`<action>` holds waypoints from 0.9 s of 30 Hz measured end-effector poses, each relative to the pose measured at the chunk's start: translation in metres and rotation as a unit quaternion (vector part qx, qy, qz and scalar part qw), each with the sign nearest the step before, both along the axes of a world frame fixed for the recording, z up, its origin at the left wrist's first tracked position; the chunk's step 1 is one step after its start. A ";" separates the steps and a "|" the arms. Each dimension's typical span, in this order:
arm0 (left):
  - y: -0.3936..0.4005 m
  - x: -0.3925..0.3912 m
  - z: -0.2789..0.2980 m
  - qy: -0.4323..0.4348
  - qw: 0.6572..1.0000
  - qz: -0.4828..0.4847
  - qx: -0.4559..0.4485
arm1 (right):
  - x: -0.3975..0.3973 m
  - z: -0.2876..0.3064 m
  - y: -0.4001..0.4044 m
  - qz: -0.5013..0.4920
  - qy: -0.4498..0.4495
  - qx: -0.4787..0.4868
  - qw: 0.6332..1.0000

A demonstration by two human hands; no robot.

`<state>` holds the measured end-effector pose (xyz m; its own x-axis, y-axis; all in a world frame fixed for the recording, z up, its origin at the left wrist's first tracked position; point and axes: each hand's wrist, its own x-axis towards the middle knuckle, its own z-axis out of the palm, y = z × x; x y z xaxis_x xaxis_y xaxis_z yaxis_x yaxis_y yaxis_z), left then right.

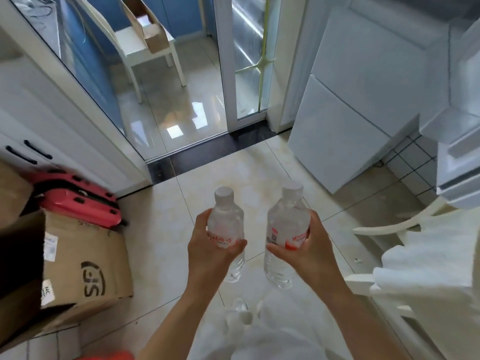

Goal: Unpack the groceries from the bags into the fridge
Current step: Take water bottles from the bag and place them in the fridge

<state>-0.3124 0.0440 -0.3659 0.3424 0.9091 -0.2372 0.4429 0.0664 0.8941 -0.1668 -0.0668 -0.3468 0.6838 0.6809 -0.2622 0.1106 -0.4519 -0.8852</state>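
I hold two clear water bottles with white caps and red-and-white labels upright over the tiled floor. My left hand (210, 252) grips the left bottle (226, 219) around its label. My right hand (310, 245) grips the right bottle (287, 222) the same way. The white fridge (358, 105) stands at the right, its two front doors shut. Part of an open white door or shelf (459, 157) juts in at the far right edge. A white bag (259, 331) lies low on the floor below my arms, with another clear bottle top (240, 306) showing in it.
A brown cardboard box (85, 271) sits on the floor at left, with a pink suitcase (78, 201) behind it. White cabinets (39, 120) line the left wall. A glass sliding door (244, 61) leads to a room with a white chair (148, 45). A white chair with cloth (426, 258) stands at right.
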 end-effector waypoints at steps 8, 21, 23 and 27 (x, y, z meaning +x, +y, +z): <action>0.091 0.062 -0.004 -0.016 0.999 -0.035 0.012 | 0.058 -0.002 0.084 -0.041 -0.028 0.008 0.999; 0.254 0.262 0.015 -0.029 0.990 -0.127 0.059 | 0.235 0.011 0.225 -0.114 -0.048 0.047 0.991; 0.272 0.293 0.018 -0.036 0.987 -0.143 0.056 | 0.259 0.014 0.238 -0.139 -0.049 0.047 0.988; 0.307 0.357 0.026 -0.053 0.980 -0.185 0.056 | 0.307 0.021 0.264 -0.183 -0.071 0.044 0.980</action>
